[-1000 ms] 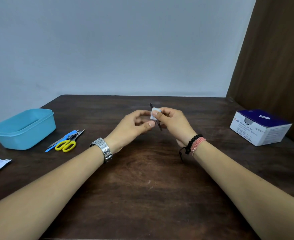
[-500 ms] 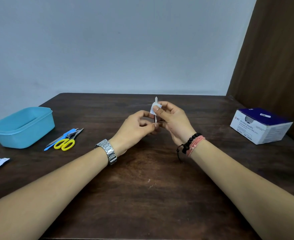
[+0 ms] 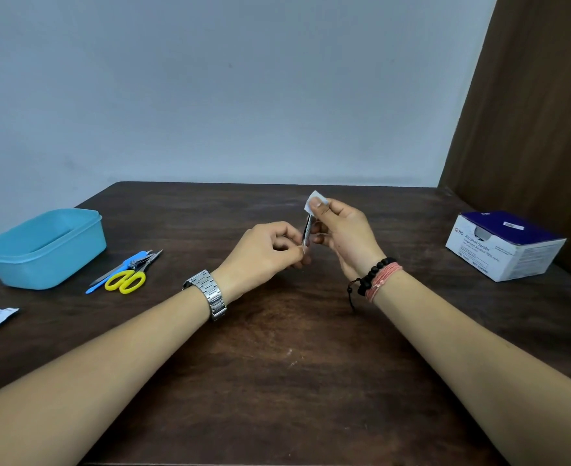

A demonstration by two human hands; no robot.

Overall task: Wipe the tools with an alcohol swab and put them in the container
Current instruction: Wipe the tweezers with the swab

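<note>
At frame centre, my left hand pinches a slim metal tool upright so my right hand, fingers clamped on the swab, can wipe it.

Plain room, wooden table, bare wall

A slim metal tool with a finely ridged face stands nearly upright above the tabletop, its lower end pinched by the left hand. A white alcohol swab is folded over its top end, pinched by the right hand. At far left sits an open light-blue container. Just right of it lie yellow-handled scissors, a blue-handled tool and steel clippers, bunched together
</note>
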